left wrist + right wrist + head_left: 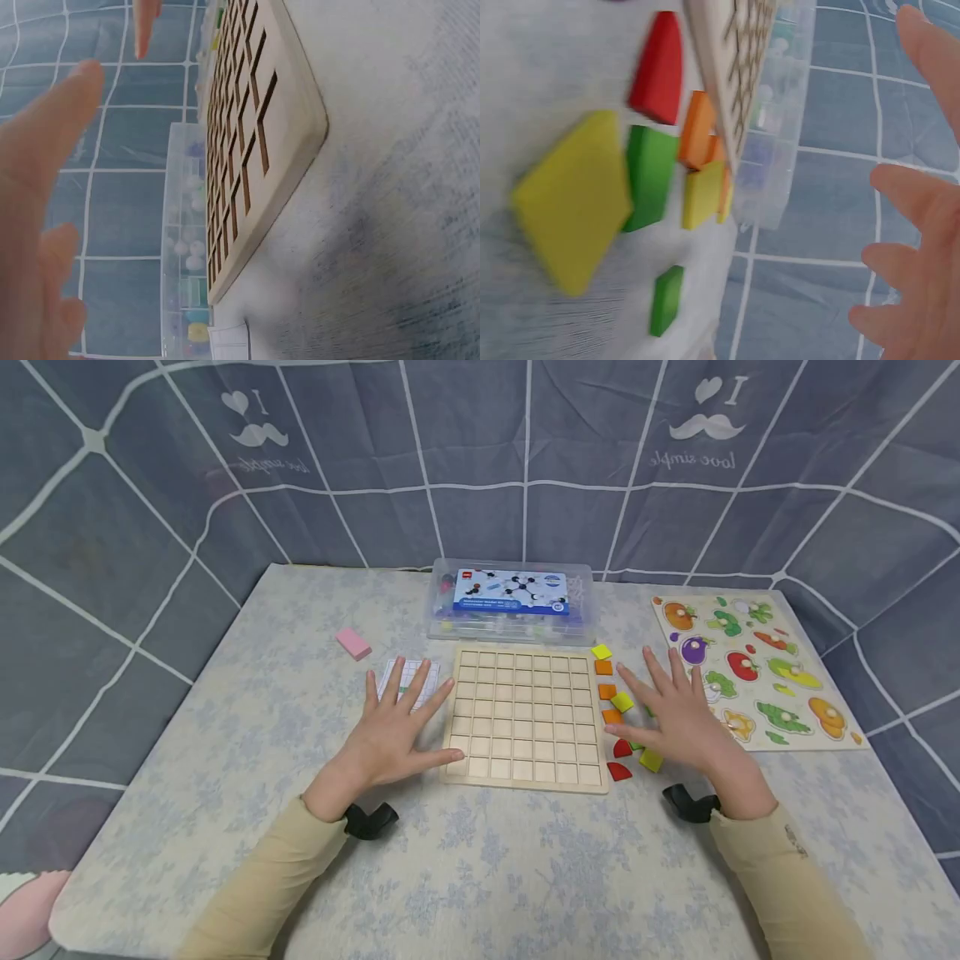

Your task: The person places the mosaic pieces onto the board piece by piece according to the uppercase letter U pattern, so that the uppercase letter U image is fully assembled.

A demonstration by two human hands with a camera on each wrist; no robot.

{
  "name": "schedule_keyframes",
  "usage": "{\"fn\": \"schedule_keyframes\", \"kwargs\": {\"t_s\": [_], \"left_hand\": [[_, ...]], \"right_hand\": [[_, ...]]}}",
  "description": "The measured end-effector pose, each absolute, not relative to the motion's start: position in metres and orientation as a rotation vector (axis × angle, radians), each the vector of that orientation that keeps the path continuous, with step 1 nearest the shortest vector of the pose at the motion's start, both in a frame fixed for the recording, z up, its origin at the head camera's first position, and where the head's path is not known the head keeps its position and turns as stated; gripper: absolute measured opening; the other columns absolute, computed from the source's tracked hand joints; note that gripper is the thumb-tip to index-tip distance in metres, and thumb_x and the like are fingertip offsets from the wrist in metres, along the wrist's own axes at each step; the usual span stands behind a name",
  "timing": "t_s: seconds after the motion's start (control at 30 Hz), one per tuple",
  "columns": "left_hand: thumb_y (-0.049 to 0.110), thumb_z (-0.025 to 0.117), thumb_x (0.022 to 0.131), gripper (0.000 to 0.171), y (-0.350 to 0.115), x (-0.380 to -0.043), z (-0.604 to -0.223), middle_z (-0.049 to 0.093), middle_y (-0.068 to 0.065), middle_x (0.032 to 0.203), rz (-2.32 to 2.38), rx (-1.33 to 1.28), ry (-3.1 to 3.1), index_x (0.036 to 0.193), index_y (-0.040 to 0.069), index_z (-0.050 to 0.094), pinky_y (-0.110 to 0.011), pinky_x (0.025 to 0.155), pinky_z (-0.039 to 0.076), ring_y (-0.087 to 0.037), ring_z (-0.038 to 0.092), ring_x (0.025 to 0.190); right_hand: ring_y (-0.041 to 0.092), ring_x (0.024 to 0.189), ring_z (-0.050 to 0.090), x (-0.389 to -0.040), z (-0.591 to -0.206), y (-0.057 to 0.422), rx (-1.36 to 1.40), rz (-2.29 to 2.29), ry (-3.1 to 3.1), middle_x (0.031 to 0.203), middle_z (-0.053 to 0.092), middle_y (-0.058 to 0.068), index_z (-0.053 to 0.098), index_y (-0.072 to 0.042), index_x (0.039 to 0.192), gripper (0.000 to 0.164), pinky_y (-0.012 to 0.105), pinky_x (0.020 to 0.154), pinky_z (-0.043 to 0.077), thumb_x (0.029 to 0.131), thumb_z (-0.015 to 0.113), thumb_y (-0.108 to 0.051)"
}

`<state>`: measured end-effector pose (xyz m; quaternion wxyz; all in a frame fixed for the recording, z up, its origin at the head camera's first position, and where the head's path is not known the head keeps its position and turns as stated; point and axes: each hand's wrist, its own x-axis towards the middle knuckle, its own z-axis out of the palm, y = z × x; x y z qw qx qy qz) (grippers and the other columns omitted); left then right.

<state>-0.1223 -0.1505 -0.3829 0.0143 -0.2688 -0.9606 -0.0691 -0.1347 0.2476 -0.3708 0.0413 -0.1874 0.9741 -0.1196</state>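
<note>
A wooden grid board (527, 720) with square recesses lies flat in the middle of the table. My left hand (392, 739) hovers at its left side with fingers spread and holds nothing; a printed grid card (420, 675) is partly hidden behind the fingers. Over the right side my right hand (678, 714) is spread above loose coloured pieces, also holding nothing. Among them are a yellow square (622, 702), an orange square (603, 667) and a red quarter-round piece (618, 771). The right wrist view shows a yellow piece (574, 202) and a green piece (651, 176) on the cloth.
A clear plastic box (512, 627) with a molecular model label stands behind the board. To the right lies a vegetable peg puzzle (772, 681). A pink block (353, 643) sits at the left. Grey checked curtain (480, 452) surrounds the table's back and sides.
</note>
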Motion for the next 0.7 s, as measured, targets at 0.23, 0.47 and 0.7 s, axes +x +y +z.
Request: {"fn": "schedule_keyframes", "kwargs": {"t_s": [0.23, 0.47, 0.7], "left_hand": [[0.068, 0.050, 0.083, 0.089, -0.150, -0.123, -0.384, 0.001, -0.006, 0.157, -0.495, -1.008, -2.833, 0.152, 0.020, 0.020, -0.060, 0.112, 0.001, -0.029, -0.010, 0.142], [0.056, 0.058, 0.086, 0.081, -0.151, -0.119, -0.395, 0.008, -0.001, 0.157, -0.861, -1.012, -2.759, 0.149, 0.015, 0.028, -0.058, 0.112, 0.016, -0.026, 0.001, 0.143], [0.038, 0.068, 0.085, 0.068, -0.149, -0.113, -0.414, 0.027, -0.006, 0.152, -1.229, -0.934, -2.664, 0.141, 0.008, 0.043, -0.054, 0.112, 0.020, -0.026, 0.020, 0.141]], "right_hand": [[0.041, 0.138, -0.017, -0.146, -0.361, 0.243, -0.556, -0.541, 2.956, 0.155, -0.005, 0.018, 0.016, -0.018, 0.152, 0.088, 0.070, 0.106, -0.004, 0.086, 0.060, -0.054], [0.030, 0.141, -0.014, -0.158, -0.354, 0.242, -0.488, -0.869, 2.845, 0.157, -0.009, 0.005, 0.011, -0.024, 0.153, 0.085, 0.073, 0.103, 0.005, 0.088, 0.061, -0.046], [0.032, 0.142, 0.003, -0.168, -0.345, 0.241, -0.440, -1.156, 2.778, 0.157, 0.002, 0.006, 0.017, -0.022, 0.152, 0.079, 0.068, 0.107, 0.015, 0.090, 0.063, -0.036]]}}
